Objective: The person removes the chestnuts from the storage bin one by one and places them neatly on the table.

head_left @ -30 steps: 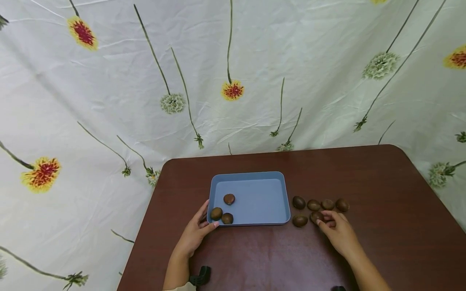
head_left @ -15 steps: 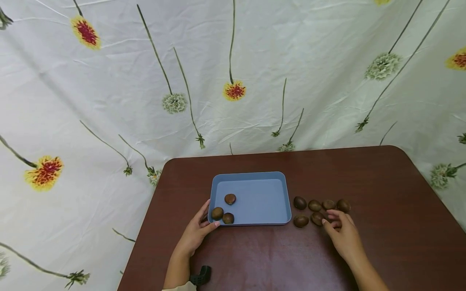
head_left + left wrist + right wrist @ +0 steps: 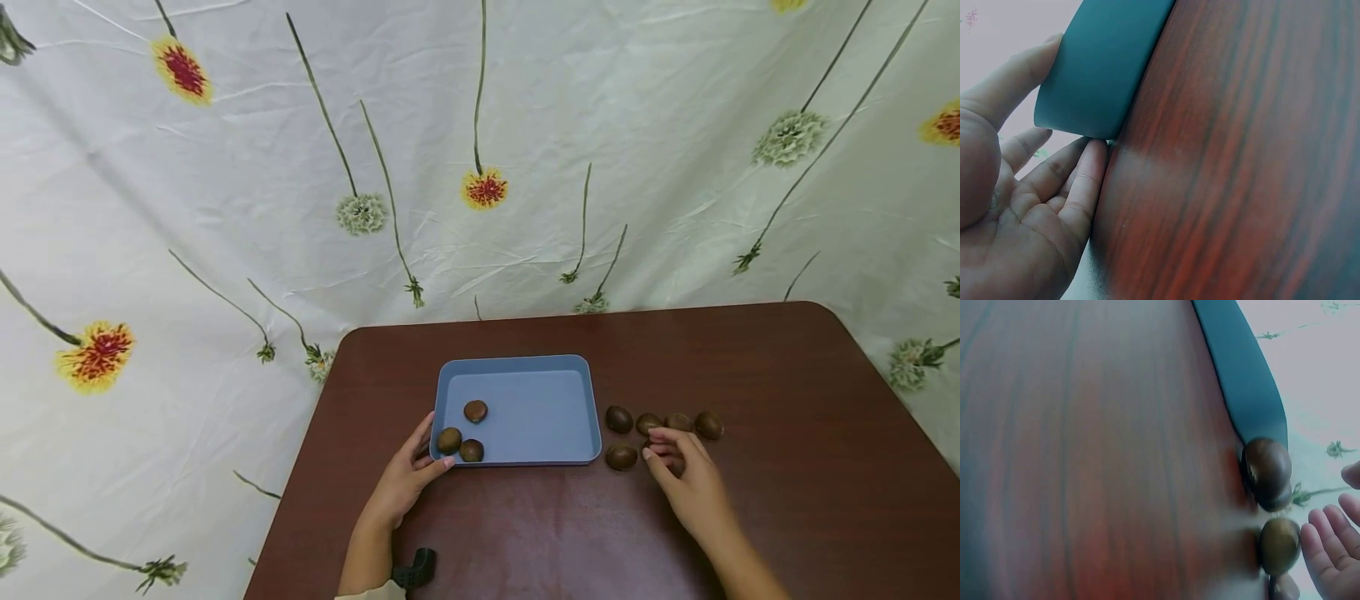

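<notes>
A: Holding anything?
B: Gripping the blue tray [image 3: 525,408] by its corner with the left hand [image 3: 401,483]; hovering by loose nuts [image 3: 621,457] with the right hand [image 3: 686,479], fingers relaxed, seemingly grasping nothing.
A: Getting far?
B: Counting three nuts [image 3: 476,410] inside; leaving about six beside it on the surface [image 3: 810,467].

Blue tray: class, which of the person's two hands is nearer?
Left. The left hand touches the blue tray at its near left corner; the right hand is apart from it, by brown nuts to the right.
</notes>
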`<action>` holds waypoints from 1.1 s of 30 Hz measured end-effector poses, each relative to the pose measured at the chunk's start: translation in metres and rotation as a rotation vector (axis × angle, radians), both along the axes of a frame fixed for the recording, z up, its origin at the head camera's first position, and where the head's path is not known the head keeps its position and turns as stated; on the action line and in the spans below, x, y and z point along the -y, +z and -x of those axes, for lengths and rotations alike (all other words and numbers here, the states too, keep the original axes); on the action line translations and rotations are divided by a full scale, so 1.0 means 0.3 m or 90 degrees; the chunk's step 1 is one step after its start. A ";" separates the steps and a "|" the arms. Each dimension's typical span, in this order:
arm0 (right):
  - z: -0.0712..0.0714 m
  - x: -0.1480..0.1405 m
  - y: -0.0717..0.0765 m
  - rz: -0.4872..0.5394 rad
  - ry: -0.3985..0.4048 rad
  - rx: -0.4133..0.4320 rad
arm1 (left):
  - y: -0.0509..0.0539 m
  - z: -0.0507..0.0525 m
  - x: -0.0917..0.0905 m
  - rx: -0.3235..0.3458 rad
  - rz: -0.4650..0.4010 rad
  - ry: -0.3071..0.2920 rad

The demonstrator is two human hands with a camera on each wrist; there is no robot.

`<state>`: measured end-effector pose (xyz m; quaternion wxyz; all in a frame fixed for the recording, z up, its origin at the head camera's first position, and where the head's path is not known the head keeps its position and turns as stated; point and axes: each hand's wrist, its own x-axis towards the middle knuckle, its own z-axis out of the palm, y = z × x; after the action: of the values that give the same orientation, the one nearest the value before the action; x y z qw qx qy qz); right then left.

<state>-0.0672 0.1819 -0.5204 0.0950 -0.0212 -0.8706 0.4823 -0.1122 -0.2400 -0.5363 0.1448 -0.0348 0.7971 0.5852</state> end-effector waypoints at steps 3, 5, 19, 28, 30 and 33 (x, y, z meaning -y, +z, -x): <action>0.004 0.020 0.001 0.006 0.015 0.003 | 0.000 0.000 -0.001 0.001 0.002 0.002; 0.009 0.035 0.002 0.013 0.024 -0.001 | 0.001 -0.002 -0.003 0.000 0.004 0.003; 0.034 0.177 0.038 0.042 0.118 0.009 | 0.000 -0.005 -0.005 0.001 0.001 0.005; 0.067 0.285 0.038 0.019 0.179 0.007 | -0.001 -0.003 -0.004 0.000 -0.003 0.005; 0.077 0.311 0.038 0.024 0.196 0.020 | 0.000 -0.002 -0.003 0.002 -0.006 0.005; 0.091 0.350 0.043 0.025 0.218 0.039 | 0.001 -0.002 -0.004 0.004 -0.011 0.005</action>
<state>-0.0943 0.0769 -0.5074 -0.0160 0.1109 -0.8545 0.5073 -0.1116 -0.2389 -0.5360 0.1455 -0.0383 0.7916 0.5923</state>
